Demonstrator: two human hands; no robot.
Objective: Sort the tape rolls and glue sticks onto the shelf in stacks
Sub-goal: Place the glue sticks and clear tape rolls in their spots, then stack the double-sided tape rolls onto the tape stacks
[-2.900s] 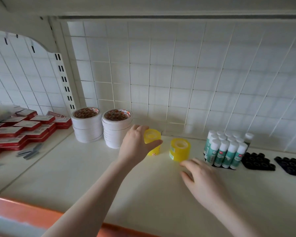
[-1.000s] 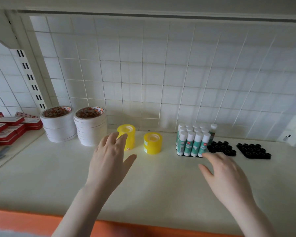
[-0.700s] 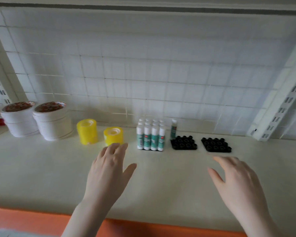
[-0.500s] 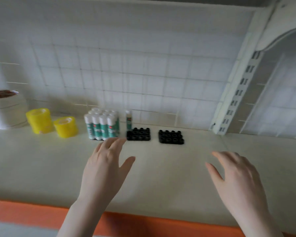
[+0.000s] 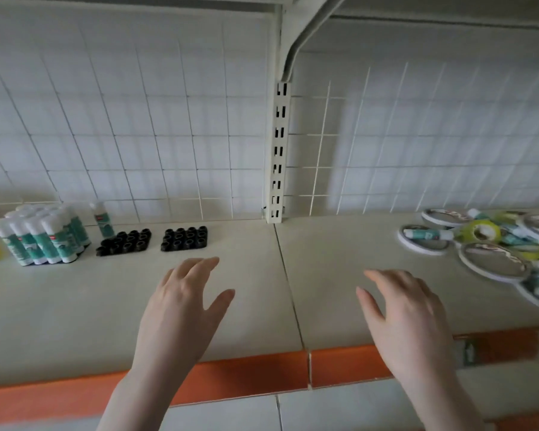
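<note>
While both of my hands hover palm-down over the shelf, neither one holds anything: the left hand and the right hand are both released, fingers loosely spread. Nearest me runs the orange front lip of the shelf, glossy against the matte cream surface, which is split by a thin seam. Further back on the left, the sorted glue sticks stand upright in a tight block, white caps and teal labels, with one lone stick behind them and two black socketed trays just beside. Far right lies the unsorted pile: flat white tape rolls, a yellow-green roll and glue sticks strewn on top.

I judge the risk sits in that pile. The sticks are smooth cylinders resting on the rolls, so lifting a roll carelessly could send them rolling toward the edge. The upright block looks top-heavy too; a brushed sleeve or wrist could topple it.
</note>
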